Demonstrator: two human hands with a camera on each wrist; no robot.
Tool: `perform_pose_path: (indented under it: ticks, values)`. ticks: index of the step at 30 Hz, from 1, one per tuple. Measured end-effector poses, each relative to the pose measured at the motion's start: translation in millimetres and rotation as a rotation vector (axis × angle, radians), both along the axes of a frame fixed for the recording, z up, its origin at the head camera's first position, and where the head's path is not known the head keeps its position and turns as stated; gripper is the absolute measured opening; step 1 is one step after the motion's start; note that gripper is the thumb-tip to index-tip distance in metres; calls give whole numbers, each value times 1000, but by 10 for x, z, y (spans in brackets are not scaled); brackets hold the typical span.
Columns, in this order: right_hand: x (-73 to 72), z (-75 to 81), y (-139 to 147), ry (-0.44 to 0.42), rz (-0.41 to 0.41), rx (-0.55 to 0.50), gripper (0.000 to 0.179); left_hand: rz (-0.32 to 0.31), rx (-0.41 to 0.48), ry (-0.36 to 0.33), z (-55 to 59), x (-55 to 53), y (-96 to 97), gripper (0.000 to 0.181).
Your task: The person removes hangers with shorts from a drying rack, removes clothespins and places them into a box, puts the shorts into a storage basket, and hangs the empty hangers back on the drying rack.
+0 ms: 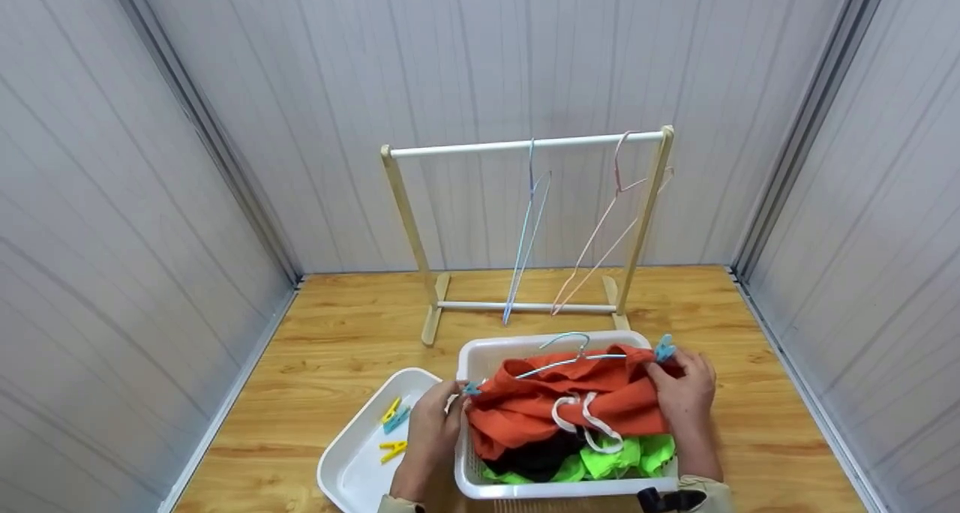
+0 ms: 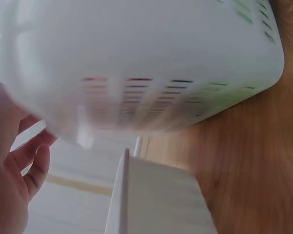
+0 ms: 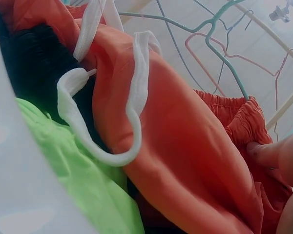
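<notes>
A pair of orange shorts (image 1: pixel 600 400) with a white drawstring (image 3: pixel 132 122) is held spread over the white basket (image 1: pixel 463 453), with a teal hanger (image 1: pixel 581 354) at its gathered waistband. My left hand (image 1: pixel 431 430) pinches the left end of the waistband beside a blue clothespin (image 1: pixel 471 388). In the left wrist view its fingers curl behind the basket rim, so the contact is hidden. At the right end, my right hand (image 1: pixel 686 393) grips the waistband, thumb on the cloth, next to another blue clothespin (image 1: pixel 664 348).
Black cloth (image 1: pixel 536 457) and bright green cloth (image 1: pixel 615 460) lie in the basket. To its left is a white tray (image 1: pixel 352 438) with yellow clothespins (image 1: pixel 394 449) and a blue one. Behind stands a rack (image 1: pixel 465 148) carrying a blue hanger (image 1: pixel 525 235) and a pink hanger (image 1: pixel 592 250).
</notes>
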State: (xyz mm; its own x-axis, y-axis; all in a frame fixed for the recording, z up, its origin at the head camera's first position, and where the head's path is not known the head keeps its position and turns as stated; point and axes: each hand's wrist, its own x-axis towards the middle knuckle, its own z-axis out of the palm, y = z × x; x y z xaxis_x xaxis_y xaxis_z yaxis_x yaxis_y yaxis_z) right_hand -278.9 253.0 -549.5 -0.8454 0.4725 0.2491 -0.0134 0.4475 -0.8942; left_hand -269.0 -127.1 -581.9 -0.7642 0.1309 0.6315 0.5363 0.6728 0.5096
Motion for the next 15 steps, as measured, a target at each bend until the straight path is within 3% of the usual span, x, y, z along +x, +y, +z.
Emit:
perform_pose_path:
  ticks: [8,15]
  values:
    - [6,-4,20,-45,10,-37,46,145,9,14,0,51,-287,14]
    - [-6,-20,14,-6,9,-21,42,283,-3,-173,-60,54,-526,12]
